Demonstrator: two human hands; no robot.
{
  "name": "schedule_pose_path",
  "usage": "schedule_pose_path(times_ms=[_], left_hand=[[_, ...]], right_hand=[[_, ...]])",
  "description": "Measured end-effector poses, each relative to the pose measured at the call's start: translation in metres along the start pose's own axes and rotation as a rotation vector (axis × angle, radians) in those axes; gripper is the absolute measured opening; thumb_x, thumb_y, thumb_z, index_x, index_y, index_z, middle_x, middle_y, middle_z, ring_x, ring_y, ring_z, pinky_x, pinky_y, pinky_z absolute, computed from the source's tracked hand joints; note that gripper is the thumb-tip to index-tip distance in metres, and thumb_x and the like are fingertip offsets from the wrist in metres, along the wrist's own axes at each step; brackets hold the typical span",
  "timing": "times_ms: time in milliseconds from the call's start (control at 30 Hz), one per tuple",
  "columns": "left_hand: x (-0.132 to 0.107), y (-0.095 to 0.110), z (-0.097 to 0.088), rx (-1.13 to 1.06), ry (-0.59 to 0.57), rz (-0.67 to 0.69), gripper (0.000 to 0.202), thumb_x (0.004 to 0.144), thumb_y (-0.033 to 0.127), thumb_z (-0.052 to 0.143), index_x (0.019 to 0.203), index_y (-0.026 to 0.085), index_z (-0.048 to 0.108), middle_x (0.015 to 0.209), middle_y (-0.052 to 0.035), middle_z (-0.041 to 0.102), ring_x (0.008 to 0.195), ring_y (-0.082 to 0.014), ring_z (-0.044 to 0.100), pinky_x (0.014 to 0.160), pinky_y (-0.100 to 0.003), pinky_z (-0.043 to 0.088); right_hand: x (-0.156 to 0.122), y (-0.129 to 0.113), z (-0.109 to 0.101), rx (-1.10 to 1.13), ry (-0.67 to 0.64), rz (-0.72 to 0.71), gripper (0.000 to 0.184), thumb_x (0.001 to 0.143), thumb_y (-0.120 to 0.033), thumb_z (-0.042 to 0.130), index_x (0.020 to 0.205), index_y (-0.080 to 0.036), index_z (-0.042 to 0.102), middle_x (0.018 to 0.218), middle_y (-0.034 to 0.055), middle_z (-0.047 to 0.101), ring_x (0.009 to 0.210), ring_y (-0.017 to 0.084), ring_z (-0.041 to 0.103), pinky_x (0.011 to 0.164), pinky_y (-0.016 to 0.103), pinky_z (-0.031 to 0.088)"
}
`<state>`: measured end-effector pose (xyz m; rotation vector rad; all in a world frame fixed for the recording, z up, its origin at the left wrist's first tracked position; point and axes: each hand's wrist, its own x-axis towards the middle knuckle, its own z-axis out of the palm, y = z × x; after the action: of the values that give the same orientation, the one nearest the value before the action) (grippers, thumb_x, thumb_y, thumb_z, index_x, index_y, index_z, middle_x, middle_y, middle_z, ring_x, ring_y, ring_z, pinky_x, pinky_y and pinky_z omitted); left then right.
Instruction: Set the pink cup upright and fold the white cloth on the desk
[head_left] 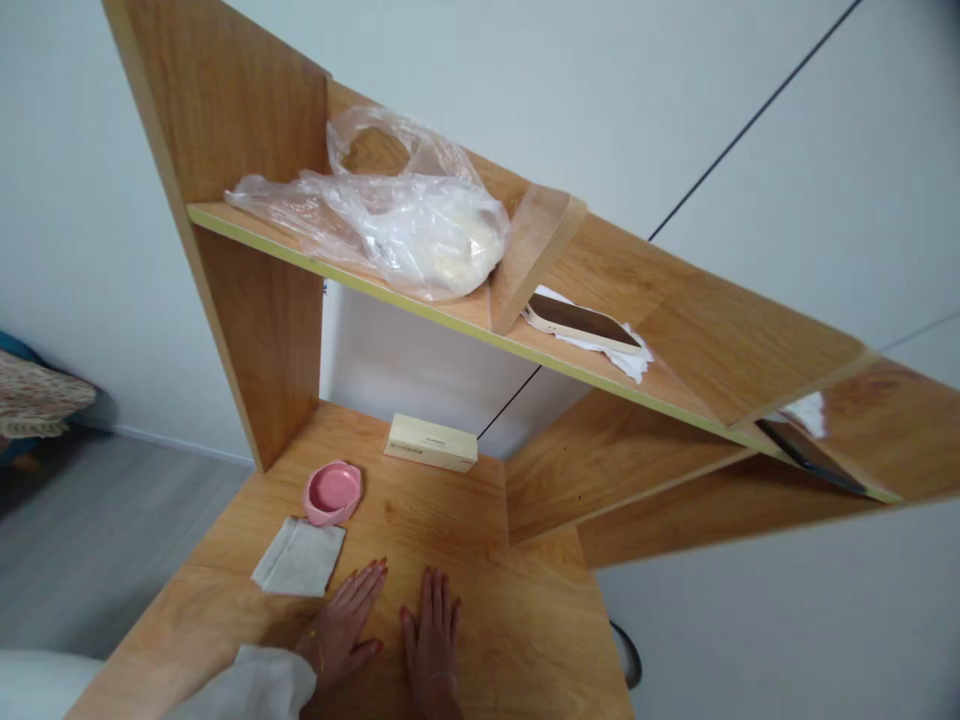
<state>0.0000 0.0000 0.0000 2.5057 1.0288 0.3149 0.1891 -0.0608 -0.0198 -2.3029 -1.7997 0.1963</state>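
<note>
My left hand (342, 625) and my right hand (433, 632) lie flat, palms down and side by side, on the wooden desk top (487, 610) near its front edge; neither holds anything. A folded grey cloth (299, 557) lies just left of and touching close to my left fingertips. Behind the cloth stands a small pink bowl (332, 492). A pale wooden box (430, 442) rests further back against the white back panel.
The shelf (330, 265) above carries a crumpled clear plastic bag (397, 215) on the left. Right of a slanted divider a phone (581, 322) lies on white paper. Another dark flat device (810, 455) sits far right. Grey floor lies left.
</note>
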Motion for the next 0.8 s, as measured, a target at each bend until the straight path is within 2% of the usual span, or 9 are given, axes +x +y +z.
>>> schedule_pose_path(times_ms=[267,400,800], left_hand=[[-0.0006,-0.0003,0.0017,-0.001,0.014,0.006,0.102,0.083,0.034,0.060,0.149,0.026,-0.017,0.158,-0.0102,0.021,0.140,-0.0287,0.032,0.113,-0.044,0.031],[-0.0005,0.0002,0.0015,0.007,0.016,0.002,0.106,0.081,0.033,0.062,0.148,0.026,-0.019,0.158,-0.0099,0.022,0.140,-0.0287,0.033,0.112,-0.044,0.033],[-0.0007,0.0020,-0.0030,0.001,0.013,0.004,0.099,0.083,0.035,0.059,0.151,0.026,-0.012,0.158,-0.0095,0.022,0.139,-0.0285,0.034,0.112,-0.043,0.032]], right_hand=[[-0.0005,-0.0028,-0.0047,0.026,0.028,-0.002,0.060,0.097,-0.054,0.023,0.143,-0.019,0.040,0.147,0.0096,0.042,0.141,0.026,0.030,0.114,0.054,0.023],[0.0000,-0.0030,-0.0055,0.029,0.024,0.006,0.061,0.097,-0.054,0.023,0.142,-0.018,0.042,0.147,0.0096,0.043,0.141,0.026,0.030,0.115,0.053,0.021],[0.0000,-0.0048,-0.0087,0.030,0.017,0.007,0.061,0.097,-0.053,0.023,0.142,-0.017,0.043,0.148,0.0101,0.041,0.140,0.026,0.030,0.115,0.054,0.021]])
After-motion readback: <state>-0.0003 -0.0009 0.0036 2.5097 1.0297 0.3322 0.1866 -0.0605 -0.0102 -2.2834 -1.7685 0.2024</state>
